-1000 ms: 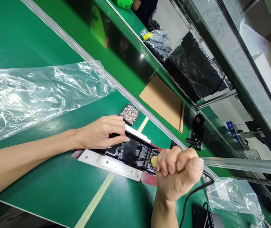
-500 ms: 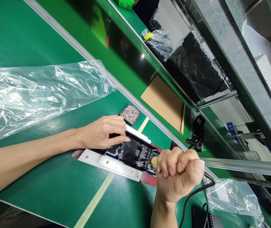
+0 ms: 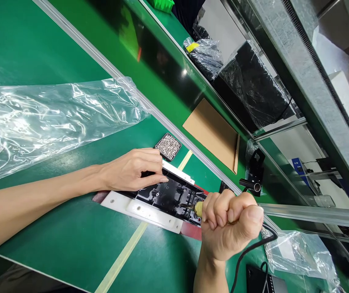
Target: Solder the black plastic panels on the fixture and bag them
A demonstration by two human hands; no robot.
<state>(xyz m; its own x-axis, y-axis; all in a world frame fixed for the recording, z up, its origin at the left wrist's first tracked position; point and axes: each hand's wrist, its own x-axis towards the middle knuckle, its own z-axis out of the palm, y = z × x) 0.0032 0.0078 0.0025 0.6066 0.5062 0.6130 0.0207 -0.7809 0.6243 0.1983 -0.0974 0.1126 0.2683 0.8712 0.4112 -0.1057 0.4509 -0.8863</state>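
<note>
A long black plastic housing [image 3: 165,194] with moulded ribs and posts lies in a fixture with white side blocks [image 3: 138,208] and a red base. My left hand [image 3: 139,169] holds the housing's left end, thumb on its face and fingers bent over the far edge. My right hand [image 3: 227,224] is closed in a fist around a corded tool that looks like a soldering iron [image 3: 198,208], with a yellow front part. Its thin metal tip points left, down at the housing's right part; contact is hard to tell. The fist hides the housing's right end.
Just beyond the fixture stands a black tray [image 3: 168,146] of small metal pieces. Clear plastic sheeting [image 3: 55,122] covers the table at left. A black cord [image 3: 244,252] runs from the right fist. Brown cardboard [image 3: 212,136] lies past the metal rail [image 3: 101,59]. A plastic bag [image 3: 302,254] sits at right.
The view has shifted very slightly. Both hands, the soldering iron and the housing keep the same positions.
</note>
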